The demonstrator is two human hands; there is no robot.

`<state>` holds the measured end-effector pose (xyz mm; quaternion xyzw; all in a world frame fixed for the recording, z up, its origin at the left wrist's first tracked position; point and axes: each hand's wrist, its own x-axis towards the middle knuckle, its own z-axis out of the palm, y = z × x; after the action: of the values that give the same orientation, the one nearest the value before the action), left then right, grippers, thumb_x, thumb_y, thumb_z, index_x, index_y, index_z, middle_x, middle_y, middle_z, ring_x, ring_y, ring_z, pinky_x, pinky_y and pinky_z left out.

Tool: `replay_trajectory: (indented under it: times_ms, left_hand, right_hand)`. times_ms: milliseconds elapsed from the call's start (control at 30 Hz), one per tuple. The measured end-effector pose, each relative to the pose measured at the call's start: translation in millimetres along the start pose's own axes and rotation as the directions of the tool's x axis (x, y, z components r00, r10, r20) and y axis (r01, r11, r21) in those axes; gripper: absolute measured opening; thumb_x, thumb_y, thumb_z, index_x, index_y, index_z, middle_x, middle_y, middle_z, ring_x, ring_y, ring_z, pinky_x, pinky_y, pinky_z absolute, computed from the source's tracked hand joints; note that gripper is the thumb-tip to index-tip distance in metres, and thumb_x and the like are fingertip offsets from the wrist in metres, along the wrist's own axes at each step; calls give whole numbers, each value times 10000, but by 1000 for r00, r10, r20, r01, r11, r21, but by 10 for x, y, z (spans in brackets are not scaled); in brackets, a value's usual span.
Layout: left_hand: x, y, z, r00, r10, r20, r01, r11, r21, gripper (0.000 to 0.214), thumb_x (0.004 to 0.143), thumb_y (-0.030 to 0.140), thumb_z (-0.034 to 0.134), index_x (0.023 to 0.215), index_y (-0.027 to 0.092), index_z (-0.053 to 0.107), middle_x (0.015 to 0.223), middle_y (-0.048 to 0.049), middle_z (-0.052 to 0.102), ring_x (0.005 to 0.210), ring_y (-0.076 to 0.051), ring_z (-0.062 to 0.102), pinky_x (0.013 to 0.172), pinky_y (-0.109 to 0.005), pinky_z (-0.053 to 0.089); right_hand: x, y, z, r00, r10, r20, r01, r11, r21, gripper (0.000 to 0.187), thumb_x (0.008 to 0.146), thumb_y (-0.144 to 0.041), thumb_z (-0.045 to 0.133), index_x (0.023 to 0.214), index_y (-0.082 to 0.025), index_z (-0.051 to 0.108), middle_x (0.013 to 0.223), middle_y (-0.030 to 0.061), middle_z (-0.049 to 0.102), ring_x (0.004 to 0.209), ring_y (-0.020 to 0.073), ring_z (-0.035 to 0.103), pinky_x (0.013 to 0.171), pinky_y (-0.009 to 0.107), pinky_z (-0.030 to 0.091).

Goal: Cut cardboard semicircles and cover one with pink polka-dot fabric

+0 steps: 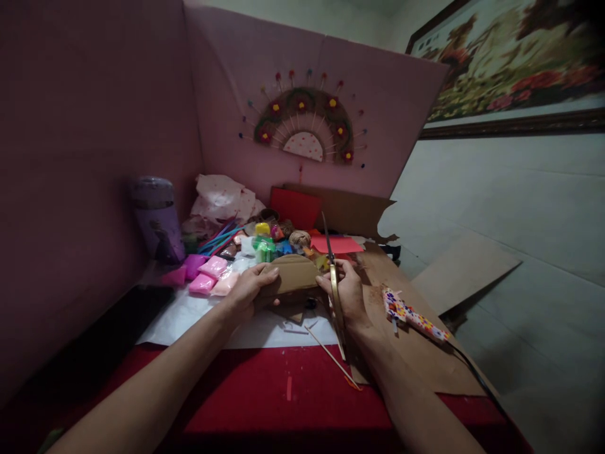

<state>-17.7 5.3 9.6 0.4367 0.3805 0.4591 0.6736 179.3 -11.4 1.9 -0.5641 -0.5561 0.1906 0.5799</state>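
Note:
A half-round piece of cardboard [297,275] is held up above the white sheet, its curved edge at the top. My left hand [253,289] grips its left end, thumb on the front face. At the right end, the fingertips of my right hand [347,287] touch the cardboard. That same hand is closed around a pair of scissors [335,290], whose blades point up and away from me. Below the cardboard lie a small cardboard scrap [289,311] and a thin wooden stick [331,354].
Pink clay packets [213,267] and other craft supplies crowd the table behind my hands. A purple tumbler [158,221] stands at left. On brown cardboard [425,359] at right rests a flower-patterned glue gun [411,315] with a cord. A pink board [227,126] bears a half-round decoration [302,104].

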Motion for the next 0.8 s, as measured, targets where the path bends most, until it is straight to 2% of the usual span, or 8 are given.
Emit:
replay_trajectory:
  times_ms: [267,467,567,667,733,800]
  left_hand:
    - [-7,-4,-6,980,197,37,-200,975,102,388,634,366,711,937,152,594,778,-28,615,546,-130,565,389,-232,485]
    - [-38,22,4,956,291,41,-294,946,135,386,621,339,725,941,149,626,845,-38,639,659,-163,594,459,-240,509]
    - [-35,44,-3,948,314,51,-319,939,129,377,616,332,730,927,141,633,812,-34,641,648,-162,596,451,-240,511]
    - [-23,66,-19,958,285,35,-288,954,84,364,628,323,726,921,134,623,740,-17,623,542,-133,575,404,-250,511]
    - [-16,77,-30,978,206,12,-206,978,16,369,635,310,724,936,129,611,737,-27,623,522,-136,581,365,-245,499]
    - [-9,82,-44,994,104,16,-103,993,-49,365,650,281,715,959,122,603,774,-56,638,564,-156,610,353,-233,494]
  right_hand:
    - [-15,-12,-5,1000,22,18,-23,1000,17,372,571,-277,655,903,-184,515,753,38,629,674,202,592,617,315,466]
    - [-15,12,2,1000,-3,-19,3,999,33,348,577,-241,653,895,-188,519,715,13,609,668,199,595,635,320,469]
    - [-11,21,7,999,3,-36,-1,998,57,381,594,-252,658,938,-187,508,691,2,602,640,191,590,602,306,466]
    - [-14,-6,3,998,-24,-56,27,999,45,434,596,-310,692,964,-186,497,717,7,600,646,186,580,606,303,459]
    - [-21,-37,-1,998,-46,-50,49,997,61,426,618,-342,688,964,-187,494,746,13,600,655,179,573,621,302,458]
    - [-34,-70,-4,999,-53,4,52,993,104,388,644,-346,671,955,-185,506,756,15,597,662,172,569,624,294,460]
